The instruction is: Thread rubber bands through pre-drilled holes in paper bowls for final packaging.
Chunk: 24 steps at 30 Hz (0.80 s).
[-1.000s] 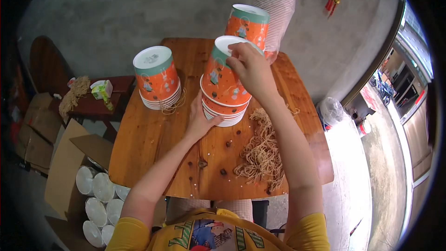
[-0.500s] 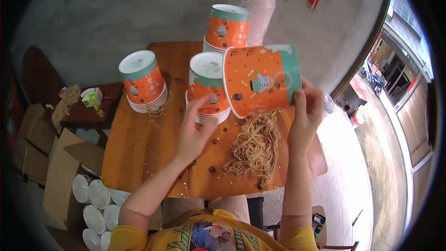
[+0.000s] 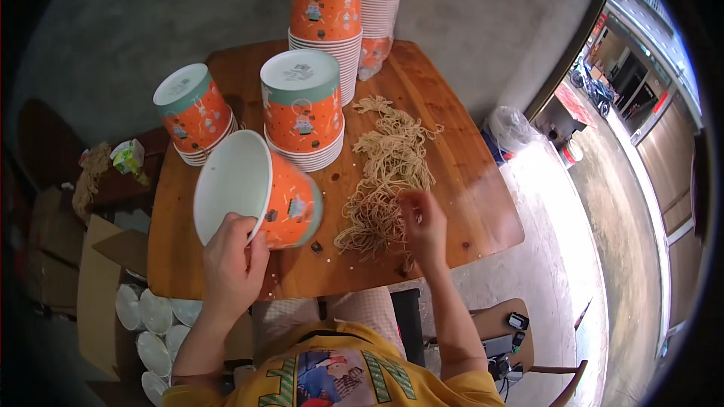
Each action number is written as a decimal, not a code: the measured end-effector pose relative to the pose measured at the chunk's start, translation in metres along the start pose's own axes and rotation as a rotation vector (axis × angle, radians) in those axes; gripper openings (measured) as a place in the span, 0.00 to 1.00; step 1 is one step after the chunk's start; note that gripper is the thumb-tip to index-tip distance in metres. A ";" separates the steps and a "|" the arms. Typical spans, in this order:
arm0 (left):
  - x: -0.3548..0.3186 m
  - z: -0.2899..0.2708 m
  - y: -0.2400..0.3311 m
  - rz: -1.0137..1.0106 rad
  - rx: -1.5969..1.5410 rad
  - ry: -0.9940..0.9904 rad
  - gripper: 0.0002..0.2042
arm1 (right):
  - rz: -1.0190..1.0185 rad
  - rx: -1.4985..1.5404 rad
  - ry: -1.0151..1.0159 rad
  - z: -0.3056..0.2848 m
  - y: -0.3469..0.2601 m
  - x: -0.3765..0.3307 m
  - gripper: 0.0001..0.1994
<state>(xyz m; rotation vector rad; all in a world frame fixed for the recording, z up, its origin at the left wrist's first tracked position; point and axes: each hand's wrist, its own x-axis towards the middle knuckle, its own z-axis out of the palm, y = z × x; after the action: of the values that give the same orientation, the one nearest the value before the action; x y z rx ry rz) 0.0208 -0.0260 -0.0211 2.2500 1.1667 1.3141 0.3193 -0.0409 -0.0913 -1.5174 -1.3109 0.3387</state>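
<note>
My left hand (image 3: 235, 262) grips the rim of an orange paper bucket (image 3: 290, 207) with a green band at its base. The bucket lies tilted on its side above the table's near left part, its white mouth facing left. Beside the right edge of a tangled heap of tan string (image 3: 385, 181) is my right hand (image 3: 424, 230). Its fingers are curled in; whether a strand is between them is hidden. Upside-down stacks of the same buckets stand behind: a middle stack (image 3: 303, 120), a left stack (image 3: 197, 117) and a taller back stack (image 3: 326, 15).
The wooden table (image 3: 475, 211) carries everything. A tall plastic-wrapped bucket stack (image 3: 377, 7) stands at its back. At the lower left, a carton (image 3: 102, 286) holds several wrapped white-ended stacks. A chair (image 3: 490, 332) with small devices is at the lower right.
The bucket has gone from my right hand to my left, swinging down and left with its mouth turned left. My right hand has dropped to the string heap. The view has shifted.
</note>
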 end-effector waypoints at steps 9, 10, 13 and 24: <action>0.005 0.012 0.005 0.247 0.419 -0.122 0.10 | -0.360 -0.459 0.013 -0.008 0.030 0.058 0.04; 0.007 0.012 0.005 0.241 0.422 -0.124 0.10 | -0.384 -0.401 -0.026 -0.001 0.028 0.059 0.04; 0.014 0.016 0.001 0.261 0.441 -0.129 0.09 | -0.486 -0.359 -0.151 0.009 0.017 0.063 0.03; 0.024 0.019 -0.002 0.223 0.410 -0.171 0.16 | -0.269 -0.240 -0.360 0.004 0.025 0.049 0.03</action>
<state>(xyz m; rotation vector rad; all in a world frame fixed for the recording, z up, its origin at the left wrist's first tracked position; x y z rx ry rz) 0.0417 -0.0035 -0.0187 2.7918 1.2425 0.9938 0.3473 0.0069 -0.0939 -1.4949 -1.8744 0.2972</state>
